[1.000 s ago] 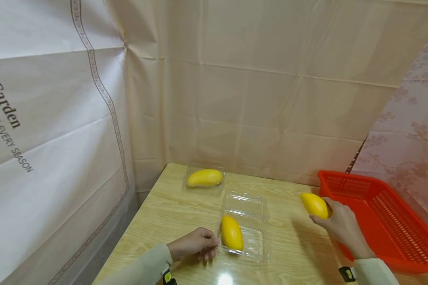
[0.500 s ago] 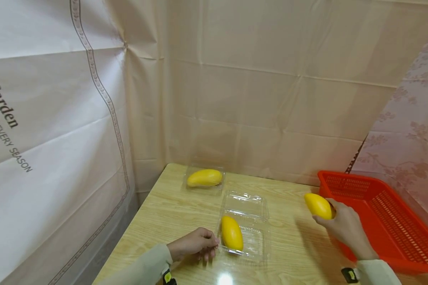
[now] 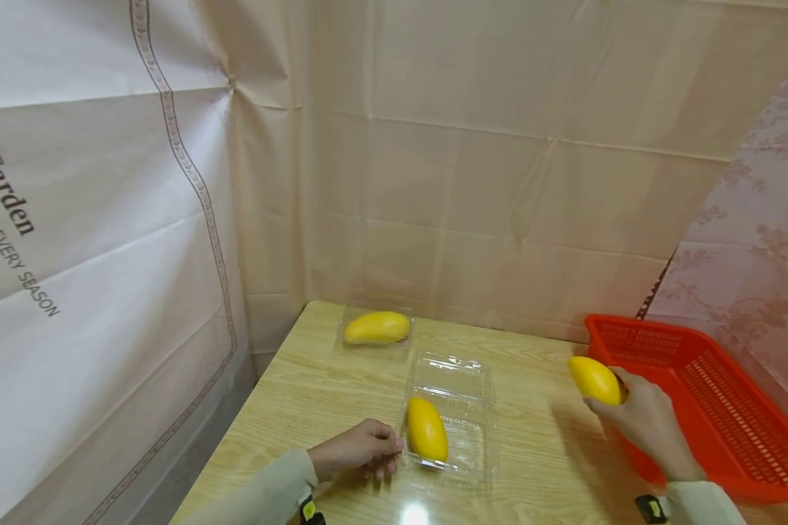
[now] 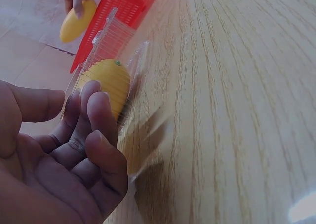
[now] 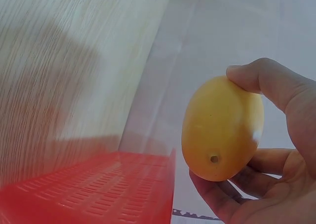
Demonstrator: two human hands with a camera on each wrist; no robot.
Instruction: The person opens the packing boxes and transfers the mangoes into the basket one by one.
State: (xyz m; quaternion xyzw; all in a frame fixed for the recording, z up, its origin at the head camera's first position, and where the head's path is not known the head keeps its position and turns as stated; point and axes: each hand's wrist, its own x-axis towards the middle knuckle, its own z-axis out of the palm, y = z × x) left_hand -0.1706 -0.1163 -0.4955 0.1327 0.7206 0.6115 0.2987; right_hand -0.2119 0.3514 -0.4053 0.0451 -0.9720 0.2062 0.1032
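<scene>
My right hand [image 3: 643,415] holds a yellow mango [image 3: 595,380] in the air beside the red basket's left side, thumb on one side and fingers round the other. The right wrist view shows a small round hole in the end of this mango [image 5: 222,130]. An open clear plastic clamshell box [image 3: 470,445] lies on the table, its lid [image 3: 452,379] folded back away from me. Inside its base rests another mango [image 3: 427,430], toward the left. My left hand [image 3: 357,448] pinches the box's front left edge between thumb and finger, its other fingers curled below.
A third mango [image 3: 377,327] lies in another clear box at the table's far left corner. The red plastic basket [image 3: 702,408] stands on the right. Cloth sheets [image 3: 446,182] hang behind the wooden table [image 3: 289,386] and on both sides.
My right hand has drifted a little to the right with the mango, closer over the basket's edge. My left hand and the open box have stayed in place.
</scene>
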